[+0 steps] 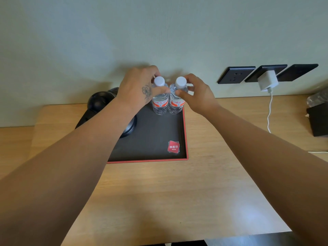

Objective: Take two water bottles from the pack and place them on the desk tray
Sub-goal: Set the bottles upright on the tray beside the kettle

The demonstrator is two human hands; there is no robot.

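Observation:
Two clear water bottles with white caps and red-and-white labels stand upright side by side at the far right corner of the dark desk tray, which has a red rim. My left hand grips the neck of the left bottle. My right hand grips the neck of the right bottle. Both bottle bases rest on the tray floor. The pack is not in view.
A black kettle on its round base sits on the tray's left side, partly behind my left arm. Wall sockets hold a white charger whose cable trails onto the wooden desk. A dark box lies at the right edge.

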